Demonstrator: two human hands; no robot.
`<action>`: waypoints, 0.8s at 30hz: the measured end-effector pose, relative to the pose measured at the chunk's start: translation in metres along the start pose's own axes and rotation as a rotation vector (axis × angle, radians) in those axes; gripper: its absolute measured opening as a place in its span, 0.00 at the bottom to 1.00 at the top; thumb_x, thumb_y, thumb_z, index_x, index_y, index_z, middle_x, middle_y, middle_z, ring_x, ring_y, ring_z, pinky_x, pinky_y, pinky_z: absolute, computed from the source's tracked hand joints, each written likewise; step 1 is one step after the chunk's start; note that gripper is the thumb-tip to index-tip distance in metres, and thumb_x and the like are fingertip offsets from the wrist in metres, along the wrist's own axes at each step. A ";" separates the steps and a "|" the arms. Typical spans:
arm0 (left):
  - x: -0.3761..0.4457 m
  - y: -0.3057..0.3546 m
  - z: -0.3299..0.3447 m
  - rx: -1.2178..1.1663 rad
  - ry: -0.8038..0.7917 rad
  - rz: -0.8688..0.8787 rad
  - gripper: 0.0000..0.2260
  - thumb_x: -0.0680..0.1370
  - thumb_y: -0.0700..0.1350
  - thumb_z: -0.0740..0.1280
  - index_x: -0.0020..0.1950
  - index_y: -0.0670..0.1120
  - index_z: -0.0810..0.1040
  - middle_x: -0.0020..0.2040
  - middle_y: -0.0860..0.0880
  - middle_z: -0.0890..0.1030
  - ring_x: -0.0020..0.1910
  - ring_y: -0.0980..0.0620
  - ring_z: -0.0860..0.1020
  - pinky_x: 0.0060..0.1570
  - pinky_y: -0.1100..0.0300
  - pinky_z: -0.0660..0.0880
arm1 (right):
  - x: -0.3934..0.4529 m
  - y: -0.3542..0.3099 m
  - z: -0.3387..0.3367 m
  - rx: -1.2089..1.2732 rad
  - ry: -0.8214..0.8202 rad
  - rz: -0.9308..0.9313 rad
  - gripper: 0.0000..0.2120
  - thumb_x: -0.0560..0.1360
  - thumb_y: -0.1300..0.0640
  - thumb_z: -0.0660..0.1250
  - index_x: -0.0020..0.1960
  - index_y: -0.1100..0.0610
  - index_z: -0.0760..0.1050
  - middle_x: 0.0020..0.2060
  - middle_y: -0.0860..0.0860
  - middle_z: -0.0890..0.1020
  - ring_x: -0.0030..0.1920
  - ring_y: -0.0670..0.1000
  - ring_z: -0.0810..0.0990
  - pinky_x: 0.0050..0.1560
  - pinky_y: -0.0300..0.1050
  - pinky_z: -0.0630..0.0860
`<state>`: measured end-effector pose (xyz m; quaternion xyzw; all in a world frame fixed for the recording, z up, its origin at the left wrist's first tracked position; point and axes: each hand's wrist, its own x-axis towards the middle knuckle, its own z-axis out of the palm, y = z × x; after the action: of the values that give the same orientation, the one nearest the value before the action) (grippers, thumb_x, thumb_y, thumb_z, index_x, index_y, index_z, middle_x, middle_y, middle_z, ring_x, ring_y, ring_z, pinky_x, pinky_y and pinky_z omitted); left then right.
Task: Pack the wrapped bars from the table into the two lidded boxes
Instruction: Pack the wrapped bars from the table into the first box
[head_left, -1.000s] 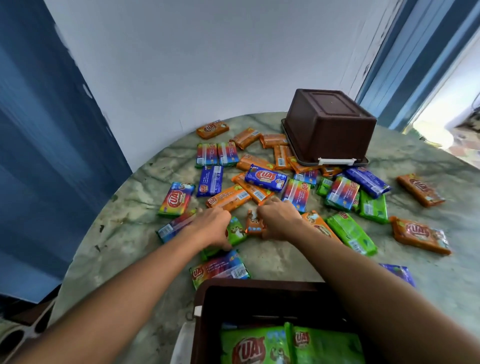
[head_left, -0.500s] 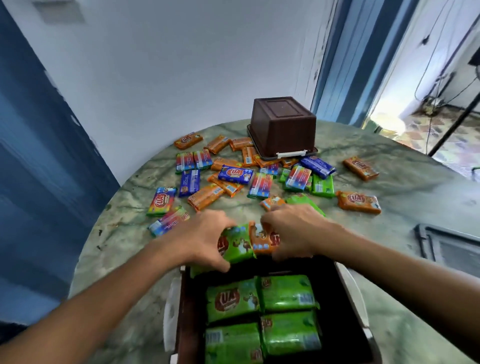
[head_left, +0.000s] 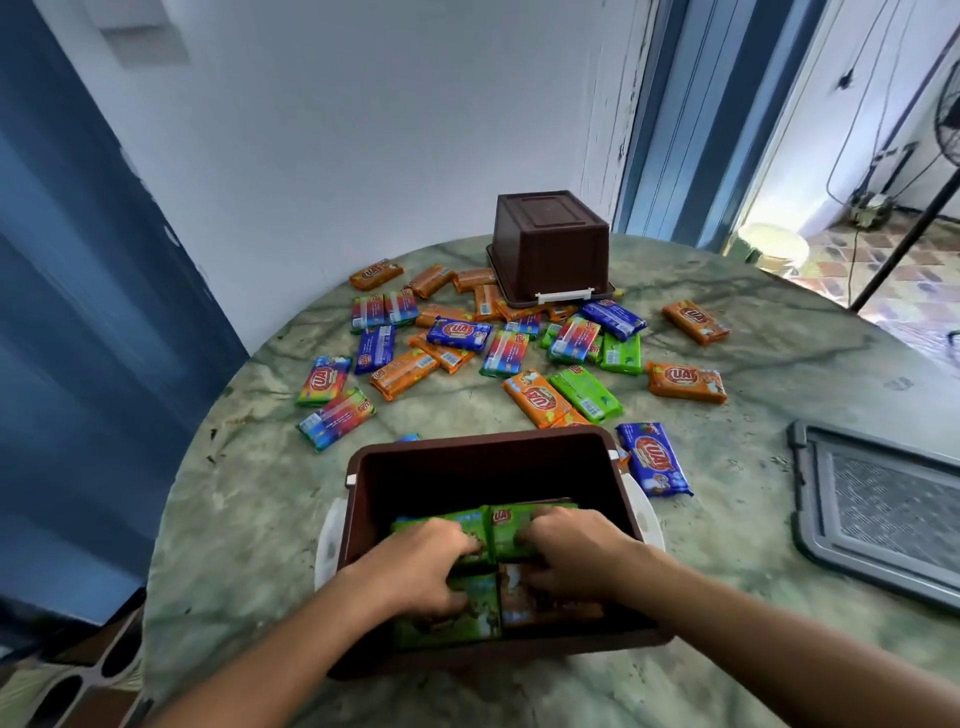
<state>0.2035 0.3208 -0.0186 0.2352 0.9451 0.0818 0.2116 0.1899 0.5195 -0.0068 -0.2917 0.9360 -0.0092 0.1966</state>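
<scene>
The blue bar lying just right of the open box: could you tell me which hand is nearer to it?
Right. The right hand is inside the open brown box, on its right half, nearer the blue bar. The left hand is in the box's left half, farther away.

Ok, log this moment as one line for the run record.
phase: placing | left hand: holds green bar in open box | right hand: holds orange bar there | second box: upside down | loose bars remain

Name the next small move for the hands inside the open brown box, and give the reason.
Probably let go and lift both hands out. The left hand has a green bar and the right hand an orange bar down on the packed green bars in the open box; many loose bars wait on the table.
</scene>
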 end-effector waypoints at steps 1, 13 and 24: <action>0.001 -0.001 -0.002 0.035 0.057 -0.023 0.17 0.71 0.51 0.69 0.58 0.50 0.77 0.54 0.50 0.76 0.55 0.50 0.75 0.51 0.55 0.75 | 0.000 0.003 -0.003 0.013 0.037 0.017 0.16 0.75 0.51 0.64 0.59 0.56 0.75 0.57 0.56 0.77 0.57 0.59 0.77 0.49 0.51 0.75; 0.022 0.007 0.002 0.299 0.136 -0.201 0.13 0.74 0.35 0.66 0.58 0.40 0.76 0.58 0.41 0.74 0.59 0.40 0.72 0.50 0.48 0.74 | 0.028 0.002 0.003 -0.201 0.073 0.083 0.15 0.79 0.61 0.58 0.64 0.58 0.73 0.62 0.56 0.73 0.63 0.59 0.71 0.52 0.52 0.74; 0.028 -0.008 0.007 0.345 0.089 -0.157 0.26 0.72 0.45 0.71 0.68 0.43 0.67 0.65 0.39 0.69 0.63 0.40 0.68 0.51 0.48 0.75 | 0.034 -0.002 0.005 -0.218 0.071 0.066 0.24 0.77 0.53 0.63 0.71 0.57 0.64 0.65 0.57 0.68 0.65 0.60 0.68 0.53 0.51 0.75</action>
<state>0.1805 0.3275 -0.0367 0.1894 0.9690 -0.0879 0.1321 0.1675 0.4996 -0.0238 -0.2798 0.9469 0.0890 0.1307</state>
